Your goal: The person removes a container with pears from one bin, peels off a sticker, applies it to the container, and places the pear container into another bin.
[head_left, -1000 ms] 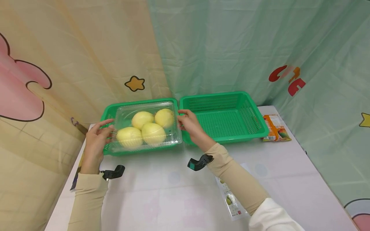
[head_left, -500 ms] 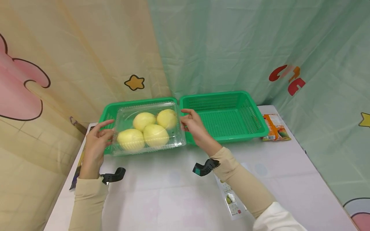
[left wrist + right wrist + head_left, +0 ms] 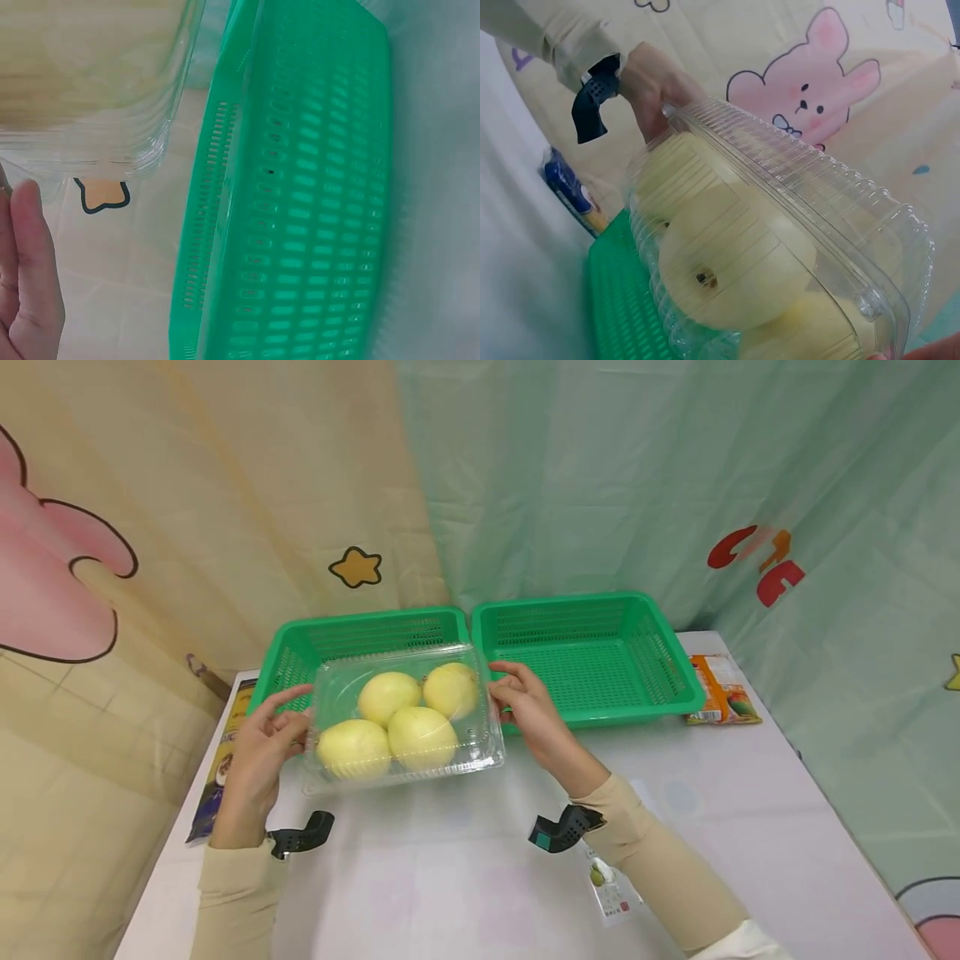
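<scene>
A clear plastic box [image 3: 480,735] with several pale yellow round fruits [image 3: 422,737] is held between both hands in the head view, above the front edge of the left green basket [image 3: 281,664]. My left hand [image 3: 258,760] grips its left end, and my right hand [image 3: 536,714] grips its right end. In the right wrist view the box [image 3: 810,202] is closed and tilted, the left hand [image 3: 656,86] at its far end. The left wrist view shows a corner of the box [image 3: 142,142] above the left hand's fingers [image 3: 34,247].
The right green basket [image 3: 577,672] stands beside the left one. An orange packet [image 3: 723,693] lies at the table's right edge, a yellow and purple packet [image 3: 217,768] at its left. A printed sheet [image 3: 609,889] lies partly under the right forearm. Curtains hang behind.
Both hands have brought the box toward the front of the table and slightly right, uncovering more of the left basket. Their grip on it looks unchanged.
</scene>
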`<state>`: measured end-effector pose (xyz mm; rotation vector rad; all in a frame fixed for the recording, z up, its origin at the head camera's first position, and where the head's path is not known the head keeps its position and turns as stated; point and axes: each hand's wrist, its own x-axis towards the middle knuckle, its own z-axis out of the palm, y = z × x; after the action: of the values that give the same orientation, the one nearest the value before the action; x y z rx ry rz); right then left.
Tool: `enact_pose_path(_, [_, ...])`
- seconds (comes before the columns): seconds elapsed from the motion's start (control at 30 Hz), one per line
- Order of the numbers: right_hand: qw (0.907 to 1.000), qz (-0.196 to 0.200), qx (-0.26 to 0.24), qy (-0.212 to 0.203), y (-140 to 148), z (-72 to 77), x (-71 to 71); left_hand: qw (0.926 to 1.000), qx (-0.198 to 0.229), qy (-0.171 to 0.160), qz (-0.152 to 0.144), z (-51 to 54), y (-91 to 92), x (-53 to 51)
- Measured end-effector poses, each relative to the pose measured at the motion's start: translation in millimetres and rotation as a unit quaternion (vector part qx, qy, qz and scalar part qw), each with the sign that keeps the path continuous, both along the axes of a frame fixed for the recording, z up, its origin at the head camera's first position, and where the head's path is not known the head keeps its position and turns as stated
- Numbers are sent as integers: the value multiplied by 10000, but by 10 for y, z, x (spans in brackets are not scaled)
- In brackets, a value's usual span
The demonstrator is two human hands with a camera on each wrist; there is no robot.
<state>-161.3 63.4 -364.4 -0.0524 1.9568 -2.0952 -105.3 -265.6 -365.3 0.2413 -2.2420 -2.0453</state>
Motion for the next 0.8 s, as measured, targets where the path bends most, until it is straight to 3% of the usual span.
enact_pose_path(0.37, [9993,320,203,-71,193,-163,251,9983,-318,-353,-349,-156,77,232])
enact_pose_path(0.57, [9992,306,212,-164,269,-205,356,9973,-317,-396,-523,-225,128,307])
enact_pose_path(0.8, [9990,332,240,-181,370,-240,487,9975,-448,-281,-475,-250,219,393])
